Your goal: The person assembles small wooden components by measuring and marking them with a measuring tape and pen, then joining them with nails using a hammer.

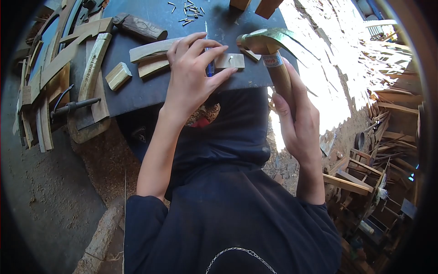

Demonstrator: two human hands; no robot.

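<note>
My right hand [299,118] is wrapped around the wooden handle of a claw hammer [273,41], its metal head raised near the table's right edge. On the table, my left hand [194,61] has thumb and index finger at opposite sides of a small wooden block [238,62], gripping it. A small fastener [231,58] stands in the top of that block. Partly hidden under my left fingers lies a screwdriver [210,69] with a blue handle and thin shaft. Longer wood pieces [153,49] extend left from beneath the hand.
Several screws or nails [189,11] lie scattered on the dark table [146,93]. A loose wood offcut [118,76] and a dark wooden mallet-like piece [143,28] are to the left. A clamp [75,107] grips the table's left edge. Scrap wood [392,137] is heaped at right.
</note>
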